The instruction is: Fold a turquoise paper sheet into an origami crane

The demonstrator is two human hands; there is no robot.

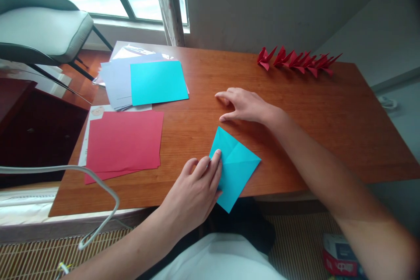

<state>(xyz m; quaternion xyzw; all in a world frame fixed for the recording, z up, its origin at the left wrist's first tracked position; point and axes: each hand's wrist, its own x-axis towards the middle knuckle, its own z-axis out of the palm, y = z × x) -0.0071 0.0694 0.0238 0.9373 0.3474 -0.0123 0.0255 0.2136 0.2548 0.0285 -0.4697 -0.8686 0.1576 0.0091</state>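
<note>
A creased turquoise sheet of paper (238,162), folded into a diamond shape, lies at the table's front edge, its lowest corner reaching past that edge. My left hand (200,183) holds its left side, with the fingers on top of the paper; that left edge is hidden beneath them. Just beyond the top corner, my right hand (243,104) hovers over or rests on the wood. Its thumb and fingers are apart and nothing is between them.
Red sheets (126,140) lie at the left of the wooden table (190,127). Behind them, a turquoise sheet (159,83) tops pale papers (114,81). Several folded red paper cranes (298,60) stand in a row at the back right. A white cable (98,179) loops at front left.
</note>
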